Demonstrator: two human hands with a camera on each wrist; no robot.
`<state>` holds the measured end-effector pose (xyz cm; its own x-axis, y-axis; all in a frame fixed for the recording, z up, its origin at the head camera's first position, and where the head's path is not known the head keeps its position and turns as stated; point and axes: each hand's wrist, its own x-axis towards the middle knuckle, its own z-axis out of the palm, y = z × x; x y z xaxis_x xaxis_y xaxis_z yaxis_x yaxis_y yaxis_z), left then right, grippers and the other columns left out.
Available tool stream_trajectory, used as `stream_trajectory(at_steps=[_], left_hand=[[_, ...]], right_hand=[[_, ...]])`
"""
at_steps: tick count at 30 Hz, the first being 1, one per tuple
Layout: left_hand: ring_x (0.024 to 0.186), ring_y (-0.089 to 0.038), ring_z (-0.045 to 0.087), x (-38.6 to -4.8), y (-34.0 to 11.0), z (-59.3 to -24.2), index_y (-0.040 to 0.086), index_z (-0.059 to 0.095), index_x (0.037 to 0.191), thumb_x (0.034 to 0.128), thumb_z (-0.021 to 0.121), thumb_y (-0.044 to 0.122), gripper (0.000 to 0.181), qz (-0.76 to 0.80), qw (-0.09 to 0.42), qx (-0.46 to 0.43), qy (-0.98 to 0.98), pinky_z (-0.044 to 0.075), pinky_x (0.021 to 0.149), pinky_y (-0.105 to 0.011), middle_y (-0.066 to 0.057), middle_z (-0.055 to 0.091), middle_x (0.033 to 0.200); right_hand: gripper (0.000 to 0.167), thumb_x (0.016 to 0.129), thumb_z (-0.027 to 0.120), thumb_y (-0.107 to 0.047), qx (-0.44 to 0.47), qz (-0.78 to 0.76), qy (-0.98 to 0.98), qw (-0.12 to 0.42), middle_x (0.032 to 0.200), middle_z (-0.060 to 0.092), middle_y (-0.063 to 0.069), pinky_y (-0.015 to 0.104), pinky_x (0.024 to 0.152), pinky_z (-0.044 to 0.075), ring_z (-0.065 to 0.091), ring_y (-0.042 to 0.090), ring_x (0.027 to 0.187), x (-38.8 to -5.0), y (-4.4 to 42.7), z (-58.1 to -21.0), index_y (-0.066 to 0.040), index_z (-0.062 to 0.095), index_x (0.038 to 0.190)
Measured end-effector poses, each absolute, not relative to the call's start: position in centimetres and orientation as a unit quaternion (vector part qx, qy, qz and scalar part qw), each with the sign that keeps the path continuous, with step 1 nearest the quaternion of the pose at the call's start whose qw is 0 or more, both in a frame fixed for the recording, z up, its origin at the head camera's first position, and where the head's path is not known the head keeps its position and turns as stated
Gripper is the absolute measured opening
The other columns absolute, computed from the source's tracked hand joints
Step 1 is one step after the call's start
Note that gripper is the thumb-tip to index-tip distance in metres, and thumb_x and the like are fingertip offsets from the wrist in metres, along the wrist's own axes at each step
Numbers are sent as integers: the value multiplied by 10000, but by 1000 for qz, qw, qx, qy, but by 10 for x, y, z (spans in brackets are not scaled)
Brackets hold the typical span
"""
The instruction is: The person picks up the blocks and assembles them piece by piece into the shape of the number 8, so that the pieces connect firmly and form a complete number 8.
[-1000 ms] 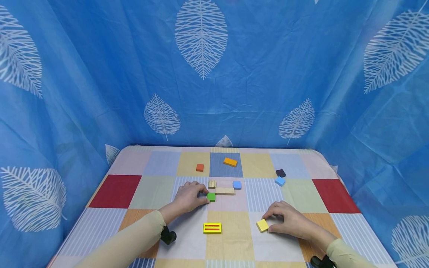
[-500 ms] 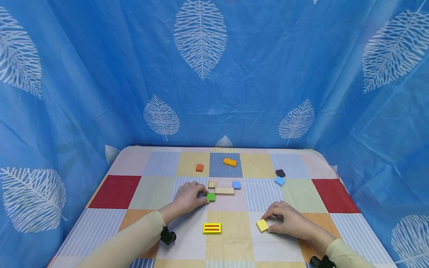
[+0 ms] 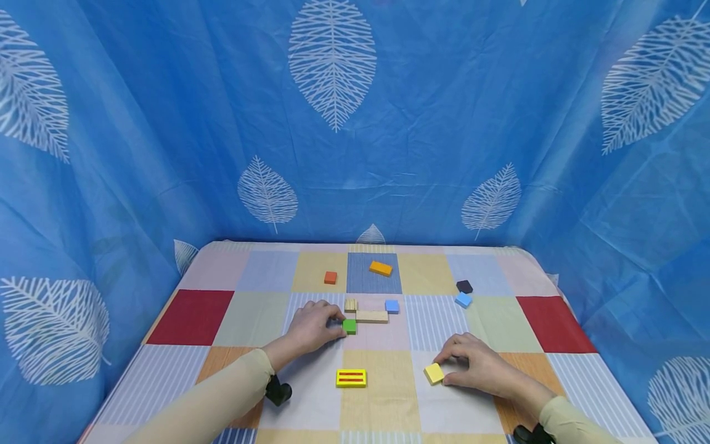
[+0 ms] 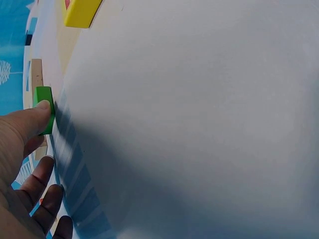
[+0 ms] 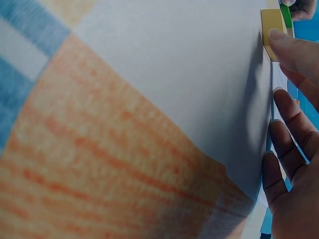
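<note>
With thumb and forefinger, my left hand (image 3: 310,327) pinches a small green block (image 3: 349,327) at the front left corner of a plain wooden strip (image 3: 372,317). In the left wrist view the thumb presses the near side of the green block (image 4: 44,94), and the other fingers are spread. Farther right and nearer, my right hand (image 3: 477,365) pinches a yellow square block (image 3: 434,374), turned at an angle. The right wrist view has the thumb on that yellow block (image 5: 271,22). A striped wooden block (image 3: 351,305) and a blue block (image 3: 392,306) lie behind the strip.
A yellow block with red stripes (image 3: 351,378) lies between the hands. Toward the back are a red-orange block (image 3: 330,278) and an orange block (image 3: 381,268). A black piece (image 3: 464,287) and a light blue block (image 3: 463,300) lie at the right. Blue curtains (image 3: 421,123) surround the table.
</note>
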<state>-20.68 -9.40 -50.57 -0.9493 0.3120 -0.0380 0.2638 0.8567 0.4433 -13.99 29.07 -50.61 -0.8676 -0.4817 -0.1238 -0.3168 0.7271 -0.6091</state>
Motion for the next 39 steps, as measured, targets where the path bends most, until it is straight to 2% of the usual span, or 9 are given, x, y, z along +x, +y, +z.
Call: stream_trajectory(at_steps=[19,27,39], left_hand=[[997,-211,509,-206,-93,-504,247,745,1061,856,835,360,251,222,56,146,962,414,885,-443,34,644,1095],[999,-213,516,-206,-93,-504,247,746,1068,858,833,363,255,220,55,146,963,419,886,-444,34,652,1094],[997,-212,514,-206,-93,-504,248,747,1069,863,827,364,250,221,57,147,963,419,880,-441,29,650,1098]], right_hand=[[229,804,842,-502,-206,-275,930,132,1035,556,-256,388,868,427,457,87,1032,-143,289,-505,-510,715,994],[238,823,837,-476,-227,-273,927,120,1043,567,-246,370,857,442,476,89,1022,-148,287,-503,-451,722,1029],[229,839,844,-405,-219,-261,937,74,1024,585,-214,416,881,467,514,86,1006,-167,273,-506,-405,723,1033]])
